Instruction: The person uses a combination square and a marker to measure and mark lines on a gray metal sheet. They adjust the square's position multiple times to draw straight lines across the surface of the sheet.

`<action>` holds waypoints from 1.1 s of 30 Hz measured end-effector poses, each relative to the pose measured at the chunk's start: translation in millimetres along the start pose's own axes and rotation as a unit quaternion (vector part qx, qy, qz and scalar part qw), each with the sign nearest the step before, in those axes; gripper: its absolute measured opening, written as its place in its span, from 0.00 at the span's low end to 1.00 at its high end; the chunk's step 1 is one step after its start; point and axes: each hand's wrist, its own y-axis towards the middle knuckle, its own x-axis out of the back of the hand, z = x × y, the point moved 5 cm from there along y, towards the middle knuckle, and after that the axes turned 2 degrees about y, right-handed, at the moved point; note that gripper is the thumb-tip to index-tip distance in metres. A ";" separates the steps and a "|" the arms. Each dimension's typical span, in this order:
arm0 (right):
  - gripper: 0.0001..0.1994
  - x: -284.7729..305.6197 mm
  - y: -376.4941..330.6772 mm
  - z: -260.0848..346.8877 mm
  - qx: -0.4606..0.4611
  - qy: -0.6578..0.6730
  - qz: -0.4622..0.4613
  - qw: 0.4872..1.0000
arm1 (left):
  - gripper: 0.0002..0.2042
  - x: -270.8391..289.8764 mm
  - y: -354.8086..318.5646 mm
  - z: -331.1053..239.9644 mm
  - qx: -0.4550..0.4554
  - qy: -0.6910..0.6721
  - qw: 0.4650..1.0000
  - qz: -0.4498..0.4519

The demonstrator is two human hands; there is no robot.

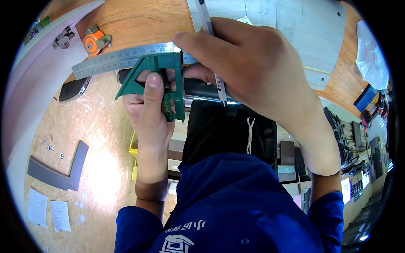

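While the left hand point(149, 111) comes up from six o'clock, it closes on the green head point(158, 82) of a combination square, thumb pressed flat on its face and the other fingers curled behind it. The grip is tight, with no gap showing. The square's steel ruler point(114, 61) runs from the head out toward ten o'clock, lying across the edge of a wooden board point(130, 21) at twelve o'clock.

The right hand point(257, 71) reaches in from four o'clock and sits just at three o'clock of the head, touching it. It is narrowed around a pen point(211, 38), pinched between thumb and fingers; the pen stands nearly upright, its tip pointing down at six o'clock beside the head. A dark rounded piece point(202, 89) shows under both hands.

An orange tape measure point(96, 42) lies on the board at eleven o'clock of the square, well apart from the hands. A grey angled bracket point(63, 168) lies on the chipboard floor point(97, 126) at eight o'clock, with two sheets of paper point(48, 213) near it at seven o'clock. A pale panel point(303, 29) sits at one o'clock. Blue sleeves and dark trousers fill the lower middle.
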 end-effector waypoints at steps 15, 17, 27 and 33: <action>0.20 -0.2 -8.2 -0.8 -0.043 0.080 0.060 0.994 | 0.15 0.6 -5.0 -9.6 -0.010 0.022 1.000 -0.004; 0.20 2.7 -9.2 -1.3 -0.051 0.086 0.064 0.993 | 0.15 -2.2 -6.8 -12.0 -0.005 0.035 0.999 -0.006; 0.20 -0.1 -16.6 2.1 -0.066 0.062 0.090 0.992 | 0.15 -6.5 -12.3 -2.4 0.015 0.024 1.000 -0.008; 0.09 1.0 -12.7 1.1 -0.040 0.082 0.042 0.995 | 0.14 -4.7 -12.7 -3.9 0.003 0.025 1.000 -0.017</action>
